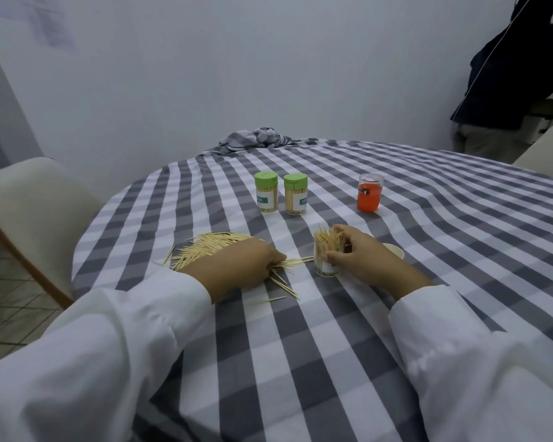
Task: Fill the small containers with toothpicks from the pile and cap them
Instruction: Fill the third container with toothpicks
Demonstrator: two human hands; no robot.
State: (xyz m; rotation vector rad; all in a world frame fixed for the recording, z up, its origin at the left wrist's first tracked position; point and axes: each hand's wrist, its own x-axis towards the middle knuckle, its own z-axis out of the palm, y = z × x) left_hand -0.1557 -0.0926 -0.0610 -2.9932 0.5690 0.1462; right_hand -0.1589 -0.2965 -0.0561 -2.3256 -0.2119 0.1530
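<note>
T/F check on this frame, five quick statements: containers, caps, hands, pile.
1. Two green-capped containers stand side by side. True.
2. The right hand holds an uncapped container with toothpicks sticking out. True.
3. The left hand is lifted clear of the table. False: it rests on the toothpick pile.
4. The orange container lies tipped over. False: it stands upright.
5. The pile lies right of the held container. False: left.

Likely a dining room: checked tablecloth (332, 314), chair (29, 199).
</note>
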